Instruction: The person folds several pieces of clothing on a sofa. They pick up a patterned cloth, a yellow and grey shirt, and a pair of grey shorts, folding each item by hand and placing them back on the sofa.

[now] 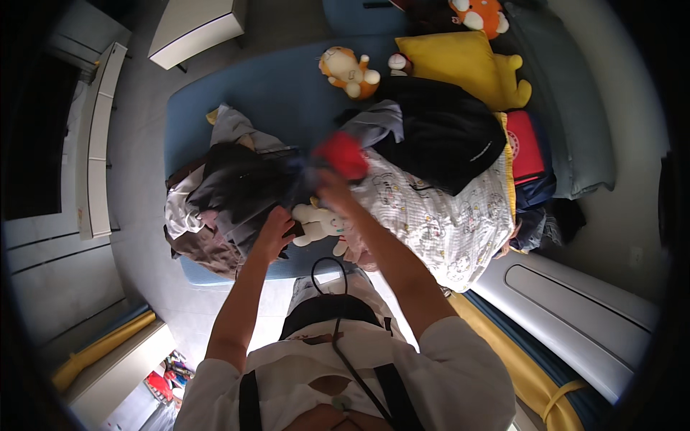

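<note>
My right hand (334, 192) is smeared by motion at the middle of the blue couch seat (251, 75). It grips a red and dark blue garment (343, 154), which is blurred too. My left hand (274, 228) rests at the near right edge of a heap of dark clothes (237, 179), fingers apart, with nothing visible in it. A cream plush toy (313, 223) lies between my two hands, partly covered by my right forearm. Right of that forearm spreads a white patterned quilt (431, 215) with a yellow edge.
A black garment (445, 129) lies on the quilt, with a grey cloth (377, 122) beside it. Farther back are an orange plush toy (350, 72) and a yellow cushion (453, 68). Red and navy items (526, 147) sit by the grey backrest (568, 115). A white table (198, 32) stands far left.
</note>
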A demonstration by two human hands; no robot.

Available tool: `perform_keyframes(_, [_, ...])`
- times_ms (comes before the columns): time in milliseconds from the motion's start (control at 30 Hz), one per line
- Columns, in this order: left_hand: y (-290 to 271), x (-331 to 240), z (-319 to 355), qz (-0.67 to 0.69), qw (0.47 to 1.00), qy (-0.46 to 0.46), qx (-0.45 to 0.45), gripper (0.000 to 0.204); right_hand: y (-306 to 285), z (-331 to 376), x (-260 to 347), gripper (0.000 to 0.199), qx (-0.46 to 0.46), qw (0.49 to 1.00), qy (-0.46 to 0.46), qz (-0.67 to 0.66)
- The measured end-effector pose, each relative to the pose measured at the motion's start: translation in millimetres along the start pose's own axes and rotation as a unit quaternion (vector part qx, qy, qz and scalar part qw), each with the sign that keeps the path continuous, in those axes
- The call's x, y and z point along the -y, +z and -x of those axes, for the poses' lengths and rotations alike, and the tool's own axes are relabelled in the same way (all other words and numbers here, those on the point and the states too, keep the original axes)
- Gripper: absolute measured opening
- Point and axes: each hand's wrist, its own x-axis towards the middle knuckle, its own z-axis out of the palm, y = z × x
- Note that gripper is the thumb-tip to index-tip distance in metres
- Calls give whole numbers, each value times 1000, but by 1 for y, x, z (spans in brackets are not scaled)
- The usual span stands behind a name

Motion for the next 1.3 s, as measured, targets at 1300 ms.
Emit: perform_keyframes(1300, [-160, -130, -11, 499, 798, 310, 133, 26, -76, 111, 28, 29, -110, 952, 63, -279])
